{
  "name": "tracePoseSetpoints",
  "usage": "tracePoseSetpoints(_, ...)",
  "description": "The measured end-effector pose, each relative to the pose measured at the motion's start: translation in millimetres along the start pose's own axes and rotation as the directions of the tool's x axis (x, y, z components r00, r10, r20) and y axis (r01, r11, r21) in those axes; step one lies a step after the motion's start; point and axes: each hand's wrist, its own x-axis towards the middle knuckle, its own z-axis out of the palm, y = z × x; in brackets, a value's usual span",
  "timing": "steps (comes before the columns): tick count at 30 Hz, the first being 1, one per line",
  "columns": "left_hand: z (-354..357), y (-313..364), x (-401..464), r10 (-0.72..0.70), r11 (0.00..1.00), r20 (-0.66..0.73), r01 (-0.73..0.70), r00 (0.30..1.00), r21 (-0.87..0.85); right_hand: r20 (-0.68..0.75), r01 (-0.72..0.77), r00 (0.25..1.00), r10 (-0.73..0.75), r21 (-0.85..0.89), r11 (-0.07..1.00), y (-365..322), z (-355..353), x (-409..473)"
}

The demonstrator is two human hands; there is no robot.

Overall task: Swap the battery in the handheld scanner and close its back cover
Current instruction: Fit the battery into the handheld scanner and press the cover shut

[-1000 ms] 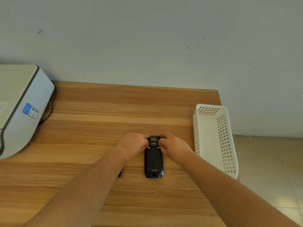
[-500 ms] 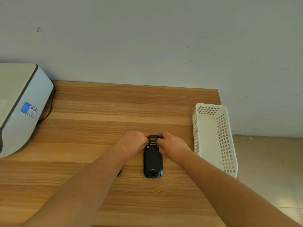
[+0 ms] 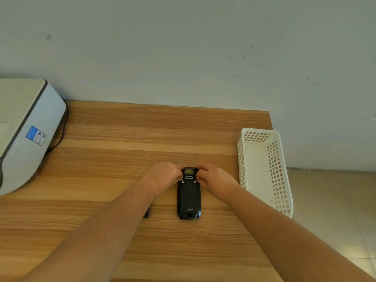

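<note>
A black handheld scanner [image 3: 189, 197] lies face down on a wooden table [image 3: 126, 139], near the middle, with its long side pointing away from the person. Its back cover [image 3: 189, 196] is on, and the word "urovo" shows near the end closest to the person. The left hand [image 3: 163, 176] grips the far end of the scanner on the left side, with its fingers curled around that corner. The right hand [image 3: 215, 180] grips the far end on the right side in the same way. Two small silver dots sit on the back of the scanner, one just beside each hand. A small dark thing [image 3: 146, 213] peeks out from under the left arm, a little to the left of the scanner; too little of it shows to tell what it is. A white basket [image 3: 282, 180] with holes in its walls stands at the right edge of the table, near the right hand. A big white machine [image 3: 24, 135] with a blue sticker sits at the far left, and a black cord [image 3: 61, 137] runs behind it.
</note>
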Motion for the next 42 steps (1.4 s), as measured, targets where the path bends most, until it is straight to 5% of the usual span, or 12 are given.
tracePoseSetpoints(17,4.3,1.4,1.1,-0.013,1.0,-0.023,0.014,1.0,0.025,0.002,0.058,0.998,-0.058,-0.14,0.988,-4.0,-1.3,4.8)
tracePoseSetpoints(42,4.7,0.3,0.5,-0.072,0.995,0.012,0.072,0.997,-0.066,-0.081,0.003,0.997,-0.004,-0.004,1.0,-1.8,5.5,1.7)
